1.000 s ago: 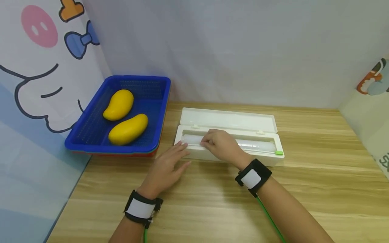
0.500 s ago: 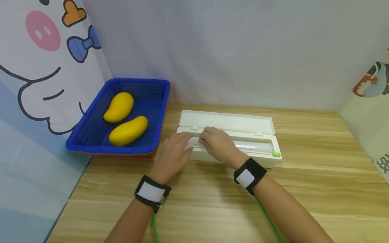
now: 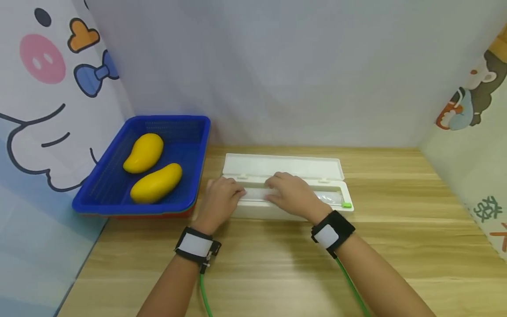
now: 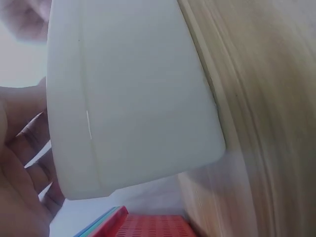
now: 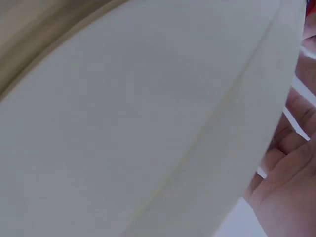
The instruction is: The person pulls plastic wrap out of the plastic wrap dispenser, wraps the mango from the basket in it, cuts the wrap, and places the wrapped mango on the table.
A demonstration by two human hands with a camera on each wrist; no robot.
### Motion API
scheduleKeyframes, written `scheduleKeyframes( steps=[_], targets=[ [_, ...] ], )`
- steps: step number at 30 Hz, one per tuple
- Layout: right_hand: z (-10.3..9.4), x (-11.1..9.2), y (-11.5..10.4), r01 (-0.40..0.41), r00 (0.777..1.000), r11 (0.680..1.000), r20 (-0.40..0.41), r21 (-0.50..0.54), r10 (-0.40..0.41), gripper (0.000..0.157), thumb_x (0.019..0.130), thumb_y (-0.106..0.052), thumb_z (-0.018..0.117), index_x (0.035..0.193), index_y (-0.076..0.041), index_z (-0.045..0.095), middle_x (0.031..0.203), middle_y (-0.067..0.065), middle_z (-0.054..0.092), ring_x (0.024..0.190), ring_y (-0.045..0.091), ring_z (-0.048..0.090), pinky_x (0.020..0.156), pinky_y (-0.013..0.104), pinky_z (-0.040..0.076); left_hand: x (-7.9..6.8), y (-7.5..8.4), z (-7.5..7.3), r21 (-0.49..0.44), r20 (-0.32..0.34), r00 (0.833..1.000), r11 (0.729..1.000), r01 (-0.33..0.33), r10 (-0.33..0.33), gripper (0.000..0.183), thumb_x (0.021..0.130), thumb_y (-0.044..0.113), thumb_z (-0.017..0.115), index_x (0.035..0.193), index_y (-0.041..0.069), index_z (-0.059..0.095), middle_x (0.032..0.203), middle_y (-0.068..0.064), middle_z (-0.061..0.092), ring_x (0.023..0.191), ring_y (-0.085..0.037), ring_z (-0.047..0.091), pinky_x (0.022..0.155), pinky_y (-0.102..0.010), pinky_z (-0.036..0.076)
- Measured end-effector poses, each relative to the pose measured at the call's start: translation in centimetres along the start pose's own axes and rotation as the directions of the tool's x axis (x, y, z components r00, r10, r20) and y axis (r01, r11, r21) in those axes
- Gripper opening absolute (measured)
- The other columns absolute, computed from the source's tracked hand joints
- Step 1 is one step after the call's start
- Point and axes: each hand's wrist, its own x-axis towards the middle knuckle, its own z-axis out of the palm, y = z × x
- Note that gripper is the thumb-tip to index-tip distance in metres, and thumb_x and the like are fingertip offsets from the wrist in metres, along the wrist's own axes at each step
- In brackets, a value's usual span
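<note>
A white cling film dispenser [image 3: 293, 215] lies on the table with its lid [image 3: 285, 166] folded back, a pale roll of cling film [image 3: 329, 197] inside. My left hand [image 3: 222, 198] is at its left end, with thumb and fingertips close together over the roll; I cannot tell whether film is between them. To its right, my right hand [image 3: 291, 193] reaches over the front edge, fingers bent loosely and thumb apart from them, fingertips at the roll. In the wrist views, the dispenser's wall [image 4: 143, 89] hides the fingertips. A green slide cutter [image 3: 346, 205] sits at its right end.
Stacked baskets, a blue one [image 3: 138, 209] on top and red below, stand left of the dispenser, close to my left hand. Two yellow mangoes [image 3: 156, 183] lie in the blue basket. Behind the wooden table [image 3: 269, 268] hangs a pale curtain [image 3: 277, 79].
My left hand has moved from the dispenser's front left corner onto the roll. My right hand's thumb and fingertips have spread apart, and it has shifted slightly right along the roll.
</note>
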Motion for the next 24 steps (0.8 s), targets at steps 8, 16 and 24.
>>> scheduleKeyframes(
  steps=[8, 16, 24],
  targets=[
    [-0.6, -3.2, 2.9, -0.077, 0.997, 0.997, -0.029, -0.021, 0.076, 0.013, 0.088, -0.019, 0.066, 0.096, -0.01, 0.072, 0.09, 0.003, 0.067, 0.083, 0.016, 0.058, 0.07, 0.036, 0.055, 0.4, 0.0, 0.2, -0.101, -0.1, 0.994, 0.994, -0.047, 0.037, 0.007, 0.079, 0.011, 0.076, 0.081, 0.005, 0.076, 0.076, -0.005, 0.07, 0.073, -0.018, 0.059, 0.062, -0.039, 0.046],
    [-0.1, -5.0, 4.9, -0.179, 0.974, 0.984, -0.143, -0.006, 0.176, 0.007, 0.085, -0.015, 0.069, 0.088, -0.009, 0.072, 0.081, 0.002, 0.065, 0.075, 0.016, 0.055, 0.064, 0.036, 0.053, 0.4, -0.1, -0.2, -0.095, -0.107, 0.992, 0.992, -0.079, 0.068, 0.007, 0.077, 0.012, 0.077, 0.081, 0.006, 0.078, 0.076, -0.004, 0.072, 0.07, -0.018, 0.06, 0.064, -0.037, 0.055],
    [-0.2, -6.1, 6.3, -0.185, 0.947, 0.983, -0.268, -0.013, 0.174, 0.007, 0.082, -0.013, 0.073, 0.085, -0.008, 0.075, 0.081, 0.004, 0.063, 0.074, 0.021, 0.052, 0.058, 0.034, 0.048, 1.2, -0.4, -0.8, -0.125, -0.12, 0.988, 0.985, -0.115, 0.101, 0.008, 0.078, 0.011, 0.076, 0.084, 0.005, 0.078, 0.079, -0.004, 0.073, 0.071, -0.016, 0.062, 0.063, -0.035, 0.058]
  ],
)
